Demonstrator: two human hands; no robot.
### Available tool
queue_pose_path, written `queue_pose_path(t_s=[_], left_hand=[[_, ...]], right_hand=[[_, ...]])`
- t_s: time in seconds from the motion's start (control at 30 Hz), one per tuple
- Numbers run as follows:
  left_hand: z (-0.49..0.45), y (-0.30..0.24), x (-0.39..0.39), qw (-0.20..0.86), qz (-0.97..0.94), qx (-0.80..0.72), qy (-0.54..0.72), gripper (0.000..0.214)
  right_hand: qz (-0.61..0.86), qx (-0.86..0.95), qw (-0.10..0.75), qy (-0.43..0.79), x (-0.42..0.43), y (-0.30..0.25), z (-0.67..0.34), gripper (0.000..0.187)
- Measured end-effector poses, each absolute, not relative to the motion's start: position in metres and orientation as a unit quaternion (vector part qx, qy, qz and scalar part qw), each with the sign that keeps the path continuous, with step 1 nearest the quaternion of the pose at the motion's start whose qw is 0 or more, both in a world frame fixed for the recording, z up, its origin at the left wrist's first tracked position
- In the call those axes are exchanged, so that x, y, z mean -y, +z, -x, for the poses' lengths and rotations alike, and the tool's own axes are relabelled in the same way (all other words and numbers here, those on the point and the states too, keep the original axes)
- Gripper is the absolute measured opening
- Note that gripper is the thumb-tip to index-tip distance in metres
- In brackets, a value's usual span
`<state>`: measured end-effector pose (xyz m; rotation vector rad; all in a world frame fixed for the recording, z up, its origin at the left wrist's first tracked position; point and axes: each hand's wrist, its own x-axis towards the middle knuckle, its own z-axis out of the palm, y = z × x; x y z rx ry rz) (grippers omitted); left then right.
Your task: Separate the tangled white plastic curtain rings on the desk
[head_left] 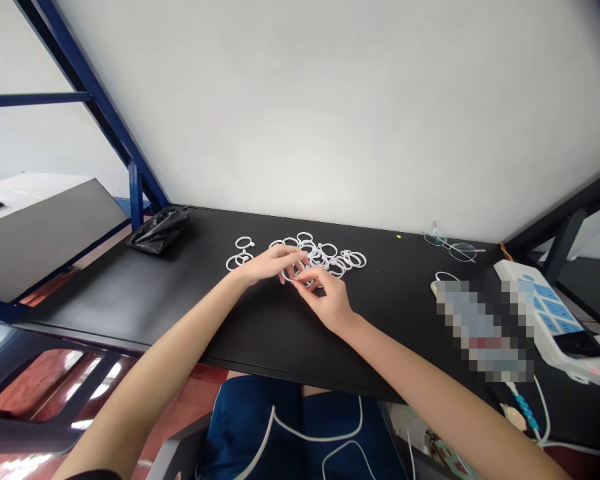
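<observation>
My right hand (pixel 330 296) pinches a slim white ring (pixel 287 278) between thumb and fingertips, low over the black desk (pixel 190 280), while my left hand (pixel 270 264) half curls about it, whether gripping I cannot tell. Just beyond lies a loose, overlapping heap (pixel 325 257) of similar rings, and farther left a crumpled black bag (pixel 163 230), contents hidden.

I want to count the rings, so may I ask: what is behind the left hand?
Several white rings lie on the black table just behind the left hand. Any rings covered by that hand cannot be seen.
</observation>
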<state>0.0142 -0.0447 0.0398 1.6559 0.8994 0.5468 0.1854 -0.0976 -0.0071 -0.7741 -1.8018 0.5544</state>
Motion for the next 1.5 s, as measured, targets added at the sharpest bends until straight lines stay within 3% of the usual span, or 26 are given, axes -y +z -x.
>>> queue_pose_path(t_s=[0.13, 0.43, 0.73, 1.13, 1.33, 1.5], left_hand=[[-0.020, 0.038, 0.051, 0.589, -0.712, -0.339, 0.176, 0.039], [-0.026, 0.030, 0.048, 0.557, -0.721, -0.343, 0.228, 0.039], [-0.032, 0.026, 0.057, 0.291, -0.824, -0.386, 0.296, 0.030], [-0.034, 0.020, 0.058, 0.118, -0.875, -0.418, 0.213, 0.008], [-0.036, 0.018, 0.058, 0.111, -0.872, -0.423, 0.222, 0.007], [-0.036, 0.019, 0.058, 0.216, -0.830, -0.405, 0.316, 0.014]], right_hand=[[0.347, 0.743, 0.530, 0.219, 0.095, -0.007, -0.186, 0.003], [0.370, 0.722, 0.545, 0.212, 0.097, -0.006, -0.185, 0.012], [0.385, 0.703, 0.550, 0.236, 0.095, -0.004, -0.188, 0.017], [0.360, 0.730, 0.548, 0.190, 0.095, -0.003, -0.187, 0.004], [0.365, 0.732, 0.541, 0.194, 0.095, -0.004, -0.187, 0.010], [0.359, 0.709, 0.574, 0.198, 0.096, -0.004, -0.188, 0.005]])
